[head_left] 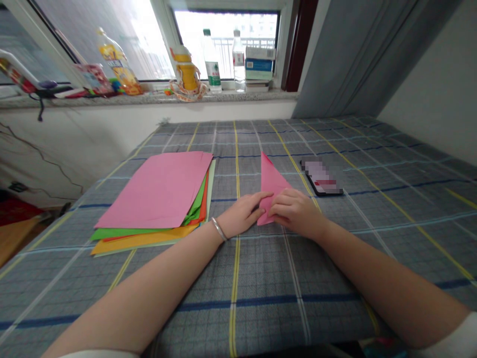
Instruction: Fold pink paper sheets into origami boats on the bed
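A folded piece of pink paper [271,174], roughly triangular with its point away from me, lies on the plaid cloth in front of me. My left hand [241,215], with a silver bangle at the wrist, holds the paper's left edge between thumb and fingers. On the other side, my right hand [298,211] has its fingers curled over the paper's lower right part, covering that corner. Both hands are close together, nearly meeting on the paper. To the left is a stack of coloured paper [156,189], pink on top, with green, orange and yellow edges showing beneath.
A phone [321,178] with a blurred screen lies right of the paper. The plaid cloth [261,278] spreads beneath everything. Along the windowsill [149,99] stand a juice bottle [118,62], a yellow flask [186,72], two clear bottles [213,64] and stacked boxes [260,64].
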Motion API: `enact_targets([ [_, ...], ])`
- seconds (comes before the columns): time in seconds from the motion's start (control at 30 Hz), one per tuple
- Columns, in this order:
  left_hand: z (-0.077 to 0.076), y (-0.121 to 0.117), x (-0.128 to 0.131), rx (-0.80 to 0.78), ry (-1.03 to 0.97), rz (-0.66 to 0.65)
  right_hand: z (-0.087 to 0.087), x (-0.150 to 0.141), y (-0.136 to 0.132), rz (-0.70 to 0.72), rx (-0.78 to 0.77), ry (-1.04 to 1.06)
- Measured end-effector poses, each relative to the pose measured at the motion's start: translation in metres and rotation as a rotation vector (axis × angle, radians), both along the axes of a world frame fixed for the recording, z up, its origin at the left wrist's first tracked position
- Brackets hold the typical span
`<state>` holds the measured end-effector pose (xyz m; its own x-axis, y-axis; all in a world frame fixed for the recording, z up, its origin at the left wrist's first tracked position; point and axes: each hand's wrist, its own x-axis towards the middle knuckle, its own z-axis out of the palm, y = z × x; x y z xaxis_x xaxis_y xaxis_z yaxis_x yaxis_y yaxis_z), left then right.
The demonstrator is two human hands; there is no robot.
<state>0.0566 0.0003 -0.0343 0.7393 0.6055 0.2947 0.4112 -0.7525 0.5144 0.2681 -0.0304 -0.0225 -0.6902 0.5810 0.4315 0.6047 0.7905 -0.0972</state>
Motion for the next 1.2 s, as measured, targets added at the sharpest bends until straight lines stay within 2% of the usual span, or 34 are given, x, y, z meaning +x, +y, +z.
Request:
enact_targets([
  [0.1, -0.001, 0.001, 0.000, 0.081, 0.085, -0.009, -0.002, -0.001, 0.001, 0.038, -0.056, 0.006],
  [0.27, 0.000, -0.001, -0.004, 0.203, 0.329, 0.018, -0.006, -0.003, 0.002, 0.010, -0.152, 0.029],
  [0.37, -0.001, -0.001, -0.009, 0.242, 0.397, 0.009, -0.008, -0.002, 0.003, 0.016, -0.219, 0.074],
  [0.47, -0.001, 0.001, -0.014, 0.242, 0.415, 0.010, -0.011, -0.002, 0.007, 0.023, -0.248, 0.108],
  [0.6, 0.006, 0.003, -0.017, 0.160, 0.491, -0.063, -0.015, -0.005, 0.011, -0.011, -0.292, 0.151],
  [0.87, 0.010, 0.003, -0.017, 0.119, 0.460, -0.048, -0.021, -0.010, 0.015, -0.134, -0.291, 0.120],
  [1.2, 0.005, -0.007, -0.007, 0.173, 0.355, 0.066, -0.019, -0.013, 0.013, -0.152, -0.262, 0.062],
])
